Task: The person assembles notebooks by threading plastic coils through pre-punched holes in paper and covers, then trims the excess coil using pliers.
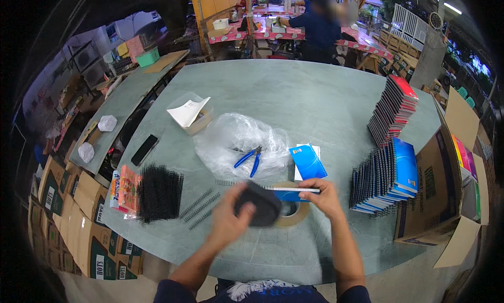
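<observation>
While both hands work low over the near edge of the desk point(315, 93):
Left hand point(231, 219): curled around a dark, blurred object point(261, 203), probably a black coil or pad; what exactly it grips I cannot tell.
Right hand point(325, 197): fingers pinched on the spine edge of a blue notebook point(291, 192) held flat just above a tape roll point(294, 215).
Handling: the notebook looks light and bendy, best held near the punched edge; the binding coils point(202, 206) look springy, thin, easy to deform.
Nearby: blue pliers point(251, 158) on a clear plastic bag point(236, 140), a bundle of black coils point(159, 191) to the left, notebook stacks point(388, 174) to the right, a cardboard box point(436, 187) beyond them.
</observation>
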A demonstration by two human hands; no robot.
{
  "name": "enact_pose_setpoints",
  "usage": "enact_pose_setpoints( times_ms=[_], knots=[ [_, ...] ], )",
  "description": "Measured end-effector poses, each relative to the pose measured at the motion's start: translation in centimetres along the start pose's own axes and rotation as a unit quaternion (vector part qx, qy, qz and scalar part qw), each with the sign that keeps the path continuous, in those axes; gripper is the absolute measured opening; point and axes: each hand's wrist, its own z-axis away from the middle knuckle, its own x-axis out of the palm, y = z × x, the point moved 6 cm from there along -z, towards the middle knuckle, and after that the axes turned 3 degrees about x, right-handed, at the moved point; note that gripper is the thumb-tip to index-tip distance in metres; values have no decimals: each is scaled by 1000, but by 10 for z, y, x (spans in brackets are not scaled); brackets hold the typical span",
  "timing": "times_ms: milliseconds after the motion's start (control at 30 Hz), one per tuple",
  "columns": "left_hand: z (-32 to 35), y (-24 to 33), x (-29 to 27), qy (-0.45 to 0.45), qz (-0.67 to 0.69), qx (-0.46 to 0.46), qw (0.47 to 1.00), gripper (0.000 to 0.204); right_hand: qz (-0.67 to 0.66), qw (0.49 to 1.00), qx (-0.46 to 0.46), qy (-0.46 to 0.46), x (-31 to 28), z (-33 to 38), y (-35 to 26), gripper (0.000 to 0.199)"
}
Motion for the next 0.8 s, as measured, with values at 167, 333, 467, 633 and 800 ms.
enact_pose_setpoints(
  times_ms=[167, 333, 467, 633, 800],
  knots=[
    [-7, 14, 21, -392, -181, 53, 900, 45, -131, 990, 46, 10, 11, 3, 2, 20],
    [-30, 19, 10, -127, -121, 87, 981, 44, -124, 992, 25, -12, 13, 6, 15, 17],
    [-33, 33, 6, -114, -123, 126, 978, 40, -126, 992, 27, 2, 12, 6, 14, 17],
    [-24, 18, 41, -303, -118, 87, 942, 41, -169, 985, 12, -15, 15, 11, 19, 19],
    [-50, 47, -5, 47, -5, 90, 995, 39, -149, 987, 46, -34, 18, 14, 11, 21]
  ],
)
